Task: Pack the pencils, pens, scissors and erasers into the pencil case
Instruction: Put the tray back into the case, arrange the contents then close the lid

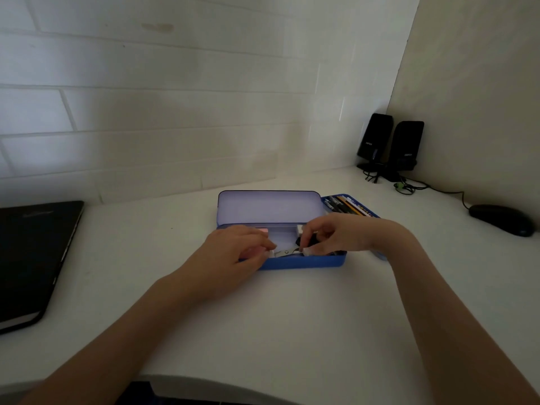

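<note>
A blue pencil case [304, 263] lies open mid-desk, its pale lid [270, 207] tipped back. Inside lie scissors [287, 252] with black handles, a pink eraser [262, 230] at the back left and white erasers [299, 228] near my fingers. My left hand [233, 252] rests over the case's left end, fingertips touching a white eraser by the scissor blades. My right hand [336, 233] reaches in from the right, fingers pinched at the scissors' handle; what it holds is partly hidden. Behind that hand a blue tray [349, 204] holds several pens and pencils.
A black laptop [32, 258] lies shut at the desk's left edge. Two black speakers [390, 144] with cables stand in the back right corner, and a black mouse [501, 219] sits at the far right. The wall runs close behind the case.
</note>
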A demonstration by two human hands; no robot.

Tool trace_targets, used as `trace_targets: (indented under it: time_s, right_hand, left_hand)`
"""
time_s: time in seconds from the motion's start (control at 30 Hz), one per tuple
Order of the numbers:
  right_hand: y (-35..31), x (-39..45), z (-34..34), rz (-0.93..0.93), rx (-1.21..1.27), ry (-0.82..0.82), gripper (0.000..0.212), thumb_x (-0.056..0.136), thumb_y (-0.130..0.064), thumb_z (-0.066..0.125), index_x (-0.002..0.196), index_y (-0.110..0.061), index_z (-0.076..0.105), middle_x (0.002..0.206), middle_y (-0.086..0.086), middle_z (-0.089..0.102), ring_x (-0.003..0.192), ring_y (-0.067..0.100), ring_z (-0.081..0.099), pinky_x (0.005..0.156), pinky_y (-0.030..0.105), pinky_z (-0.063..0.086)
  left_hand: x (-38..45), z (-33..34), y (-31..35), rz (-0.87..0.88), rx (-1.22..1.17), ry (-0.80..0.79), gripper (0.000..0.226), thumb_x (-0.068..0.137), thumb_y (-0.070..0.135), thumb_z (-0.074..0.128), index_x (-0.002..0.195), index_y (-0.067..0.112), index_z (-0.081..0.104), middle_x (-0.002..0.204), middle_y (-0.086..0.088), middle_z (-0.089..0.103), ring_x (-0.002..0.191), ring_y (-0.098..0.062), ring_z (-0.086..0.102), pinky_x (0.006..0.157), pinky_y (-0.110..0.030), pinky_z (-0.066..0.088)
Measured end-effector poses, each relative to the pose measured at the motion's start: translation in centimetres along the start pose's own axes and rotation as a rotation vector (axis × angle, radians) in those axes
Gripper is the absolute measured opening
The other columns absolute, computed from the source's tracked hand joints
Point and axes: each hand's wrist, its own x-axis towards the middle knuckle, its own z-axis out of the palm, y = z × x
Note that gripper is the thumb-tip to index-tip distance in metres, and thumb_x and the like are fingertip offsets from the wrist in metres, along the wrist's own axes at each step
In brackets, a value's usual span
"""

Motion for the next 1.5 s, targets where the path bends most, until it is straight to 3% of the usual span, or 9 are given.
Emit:
trace_targets:
  time_s: [0.1,0.23,0.33,0.4,0.47,0.67,0.83,1.23,1.5]
  right_hand:
    - [0.1,0.2,0.2,-0.019,-0.019,0.057,0.012,0.084,-0.028,0.068,0.095,-0.023,0.068,0.055,-0.022,0.057,0.052,-0.006,0.052,0.057,0.012,0.037]
    - [0.5,0.3,0.2,-0.039,0.014,0.152,0.006,0.082,-0.028,0.070,0.087,-0.028,0.072,0.079,0.000,0.064,0.073,0.013,0.058,0.071,0.025,0.049]
    - [2.3,0.5,-0.8,0.000,0.110,0.519,0.002,0.081,-0.035,0.068,0.082,-0.033,0.070,0.075,-0.001,0.057,0.072,0.014,0.051,0.066,0.026,0.042]
    - [4.8,0.7,-1.7,0.217,0.031,0.737,0.033,0.078,-0.047,0.067,0.107,-0.036,0.059,0.103,0.004,0.058,0.100,0.023,0.054,0.084,0.038,0.046]
    - [6.8,0.5,-1.7,0.511,-0.122,0.642,0.080,0.068,-0.064,0.066,0.135,-0.033,0.035,0.134,0.010,0.045,0.126,0.033,0.039,0.104,0.053,0.032]
    - [9.2,0.7,-0.9,0.615,0.039,0.529,0.128,0.032,-0.083,0.060,0.142,-0.035,0.016,0.140,0.011,0.043,0.127,0.036,0.040,0.106,0.058,0.030]
    - [8.7,1.0,-0.3,0.556,0.028,0.644,0.094,0.065,-0.056,0.074,0.140,-0.029,0.024,0.131,0.013,0.050,0.122,0.035,0.040,0.102,0.049,0.036]
    - [5.8,0.4,-1.7,0.328,0.134,0.920,0.087,0.055,-0.053,0.078,0.126,-0.039,0.030,0.105,0.009,0.059,0.101,0.031,0.055,0.089,0.046,0.049]
    - [1.4,-0.3,-0.9,-0.046,0.248,0.536,0.080,0.063,-0.032,0.084,0.125,-0.041,0.034,0.101,-0.006,0.061,0.086,0.011,0.065,0.075,0.025,0.051]
  left_hand:
    - [0.0,0.1,-0.1,-0.016,0.010,-0.010,0.042,0.082,0.052,0.037,0.109,0.036,0.065,0.121,0.019,0.061,0.116,0.012,0.044,0.104,-0.040,0.037]
    - [-0.1,0.1,-0.1,-0.047,0.015,-0.023,0.048,0.078,0.056,0.031,0.110,0.040,0.064,0.124,0.022,0.057,0.114,0.017,0.037,0.111,-0.040,0.025]
    - [-0.2,0.1,-0.1,-0.055,-0.004,-0.022,0.049,0.077,0.057,0.031,0.110,0.040,0.063,0.124,0.024,0.056,0.116,0.018,0.037,0.112,-0.039,0.022]
    - [-0.2,0.1,0.0,-0.059,-0.001,-0.019,0.050,0.077,0.058,0.031,0.111,0.040,0.062,0.124,0.025,0.056,0.118,0.014,0.039,0.112,-0.038,0.022]
    - [-0.3,0.0,0.1,-0.076,0.001,-0.009,0.053,0.075,0.061,0.030,0.113,0.040,0.060,0.126,0.025,0.054,0.121,0.009,0.040,0.113,-0.040,0.020]
    - [-0.5,-0.4,0.0,-0.140,-0.011,-0.055,0.070,0.065,0.072,0.034,0.125,0.038,0.049,0.134,0.024,0.040,0.135,0.000,0.027,0.115,-0.039,0.019]
    - [-0.4,-0.6,0.1,-0.171,-0.056,-0.044,0.076,0.060,0.075,0.042,0.126,0.038,0.045,0.132,0.026,0.036,0.131,0.000,0.028,0.108,-0.023,0.024]
    - [-0.6,-1.1,0.2,-0.233,-0.091,-0.018,0.071,0.065,0.071,0.036,0.125,0.035,0.043,0.121,0.029,0.036,0.115,0.007,0.030,0.098,-0.020,0.027]
    - [-0.2,-1.2,-0.5,-0.368,-0.153,0.207,0.035,0.095,0.035,0.045,0.125,0.018,0.046,0.123,0.004,0.049,0.112,-0.011,0.045,0.091,-0.022,0.030]
